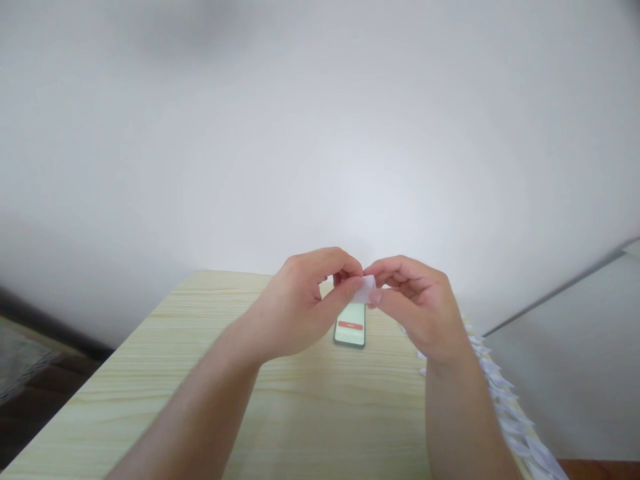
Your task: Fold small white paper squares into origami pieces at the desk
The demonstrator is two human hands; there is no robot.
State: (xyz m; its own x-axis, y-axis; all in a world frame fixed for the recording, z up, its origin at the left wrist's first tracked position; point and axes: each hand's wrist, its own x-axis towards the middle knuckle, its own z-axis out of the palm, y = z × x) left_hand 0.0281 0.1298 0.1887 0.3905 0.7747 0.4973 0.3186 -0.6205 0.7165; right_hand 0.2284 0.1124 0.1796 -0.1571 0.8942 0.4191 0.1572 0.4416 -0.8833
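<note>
A small piece of white paper (367,289) is held up between both hands, over the far part of the table. My left hand (315,300) pinches its left side between thumb and fingers. At its right edge, my right hand (417,300) grips it with thumb and fingertips. Below and partly behind the paper lies a smartphone (350,337), its screen lit, with a red bar near the bottom. The phone's upper part is hidden by the hands and the paper.
Many folded white paper pieces (510,413) lie in a row along the right edge of the light wooden table (320,427). A white wall (320,147) rises directly behind the table. A pale panel (570,360) stands beyond its right side, and a dark floor (45,393) shows at left.
</note>
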